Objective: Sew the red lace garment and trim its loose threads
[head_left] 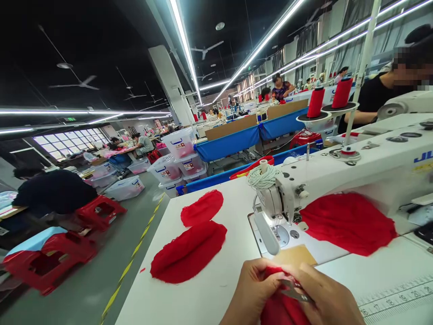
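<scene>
Blue letters reading "JU" stand on the white machine [338, 167] at the right, the rest of the word cut off. On the ruler [399, 298] along the near right of the table [237, 221], the figures 16 to 20 can be read, rising from near left to far right. Labels on the clear bins [174, 137] at the far left are too small to read.

The red cloth [280, 311] is at the near edge of the scene, between the two hands and on the near side of the machine's head. Its upper end is gathered at the fingertips, and the rest runs toward the near side, so its long axis goes roughly from far to near; its lower end is out of view.

The left hand [255, 286] has thumb and forefinger pinched together on the cloth. The right hand [333, 291] has its fingers closed around a metal tool [296, 291], which slants from far left to near right, its far end against the cloth by the left thumb. Whether its blades are parted cannot be told.

Two red pieces [189, 253] lie to the left, both slanting from near left to far right.
</scene>
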Motion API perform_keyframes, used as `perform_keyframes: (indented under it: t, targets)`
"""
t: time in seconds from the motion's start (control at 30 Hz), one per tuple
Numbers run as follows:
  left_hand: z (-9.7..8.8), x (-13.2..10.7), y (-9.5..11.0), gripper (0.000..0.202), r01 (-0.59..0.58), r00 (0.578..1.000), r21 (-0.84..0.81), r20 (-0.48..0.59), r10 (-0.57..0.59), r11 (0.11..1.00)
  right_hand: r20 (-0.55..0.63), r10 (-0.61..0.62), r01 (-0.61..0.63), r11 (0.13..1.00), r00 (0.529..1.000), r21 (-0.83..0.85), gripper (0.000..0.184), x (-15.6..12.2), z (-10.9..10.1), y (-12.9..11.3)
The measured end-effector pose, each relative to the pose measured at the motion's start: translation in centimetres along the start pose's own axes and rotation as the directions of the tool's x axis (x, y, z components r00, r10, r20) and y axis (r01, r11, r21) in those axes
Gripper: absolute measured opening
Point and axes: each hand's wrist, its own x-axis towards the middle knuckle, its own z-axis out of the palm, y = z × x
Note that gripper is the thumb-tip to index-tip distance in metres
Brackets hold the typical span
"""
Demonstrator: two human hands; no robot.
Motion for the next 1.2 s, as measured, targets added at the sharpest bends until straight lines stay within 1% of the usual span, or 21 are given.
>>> perform_keyframes:
  t: [0.03, 0.1, 0.17, 0.23, 0.3, 0.37, 0.43, 0.5, 0.57, 0.63, 0.67, 0.73, 0.8, 0.87, 0.93, 0.97, 1.1, 1.2]
  targets:
    - [0.0, 0.0, -0.1, 0.027, 0.001, 1.0, -0.005, 0.002, -0.001, 1.0, 0.001, -0.073, 0.073, 0.995, 0.997, -0.068, 0.026, 0.1, 0.0, 0.2]
    - [0.1, 0.0, -0.1, 0.024, -0.003, 1.0, -0.017, 0.003, 0.003, 1.0, 0.015, -0.144, 0.145, 0.982, 0.989, -0.125, 0.027, 0.3, -0.1, 0.4]
    - [0.3, -0.1, 0.1, 0.021, -0.003, 1.0, -0.029, 0.004, 0.003, 1.0, -0.001, -0.162, 0.16, 0.976, 0.987, -0.146, 0.025, 0.4, -0.2, 0.5]
    - [0.4, -0.1, 0.2, 0.018, 0.005, 1.0, -0.032, 0.005, -0.005, 0.999, -0.02, -0.155, 0.149, 0.974, 0.988, -0.171, 0.026, 0.3, -0.1, 0.5]
    - [0.5, -0.2, 0.4, 0.017, 0.012, 1.0, -0.032, 0.004, -0.012, 0.999, -0.004, -0.136, 0.133, 0.974, 0.991, -0.182, 0.027, 0.2, 0.0, 0.5]
    - [0.5, -0.3, 0.5, 0.016, 0.007, 1.0, -0.035, 0.005, -0.007, 0.999, 0.025, -0.118, 0.12, 0.981, 0.993, -0.152, 0.028, 0.2, 0.2, 0.4]
    - [0.5, -0.4, 0.6, 0.014, 0.002, 1.0, -0.029, 0.005, -0.002, 1.0, 0.019, -0.093, 0.094, 0.991, 0.996, -0.092, 0.027, 0.1, 0.3, 0.3]
    - [0.5, -0.4, 0.7, 0.013, 0.007, 1.0, -0.017, 0.005, -0.007, 1.0, 0.014, -0.032, 0.032, 0.999, 0.999, -0.004, 0.02, 0.2, 0.4, 0.2]
    - [0.5, -0.5, 0.8, 0.013, 0.014, 1.0, -0.02, 0.009, -0.014, 1.0, 0.024, 0.03, -0.032, 0.996, 0.999, 0.085, 0.018, 0.3, 0.3, 0.2]
    - [0.6, -0.6, 1.0, 0.013, 0.016, 1.0, -0.03, 0.013, -0.016, 0.999, 0.029, 0.044, -0.047, 0.99, 0.999, 0.132, 0.018, 0.5, 0.1, 0.4]
    - [0.6, -0.6, 1.0, 0.014, 0.018, 1.0, -0.03, 0.013, -0.018, 0.999, 0.028, 0.019, -0.022, 0.992, 0.999, 0.125, 0.016, 0.6, -0.1, 0.5]
    - [0.6, -0.5, 0.8, 0.017, 0.026, 1.0, -0.019, 0.006, -0.026, 0.999, 0.025, -0.083, 0.082, 0.995, 0.996, 0.056, 0.015, 0.8, -0.4, 0.9]
    - [0.5, -0.4, 0.5, 0.019, 0.024, 1.0, -0.001, -0.004, -0.024, 1.0, 0.032, -0.193, 0.194, 0.98, 0.981, -0.052, 0.021, 0.8, -0.5, 1.1]
    - [0.3, -0.2, 0.2, 0.02, 0.01, 1.0, 0.009, -0.006, -0.01, 1.0, 0.038, -0.244, 0.247, 0.959, 0.969, -0.141, 0.023, 0.8, -0.5, 1.1]
    - [0.2, 0.0, 0.0, 0.019, -0.003, 1.0, 0.011, -0.003, 0.003, 1.0, 0.032, -0.235, 0.237, 0.957, 0.972, -0.168, 0.022, 0.9, -0.4, 0.9]
    - [0.1, 0.0, -0.1, 0.018, -0.003, 1.0, 0.009, 0.0, 0.003, 1.0, 0.022, -0.217, 0.218, 0.964, 0.976, -0.154, 0.019, 0.9, -0.4, 0.8]
    - [0.1, -0.1, 0.1, 0.015, 0.022, 1.0, -0.011, 0.014, -0.022, 1.0, -0.027, -0.106, 0.106, 0.994, 0.994, 0.005, 0.014, 0.7, 0.0, 0.4]
    - [0.1, -0.2, 0.2, 0.015, 0.031, 0.999, -0.007, 0.023, -0.03, 1.0, -0.018, -0.053, 0.054, 0.997, 0.998, 0.055, 0.016, 0.4, 0.2, 0.4]
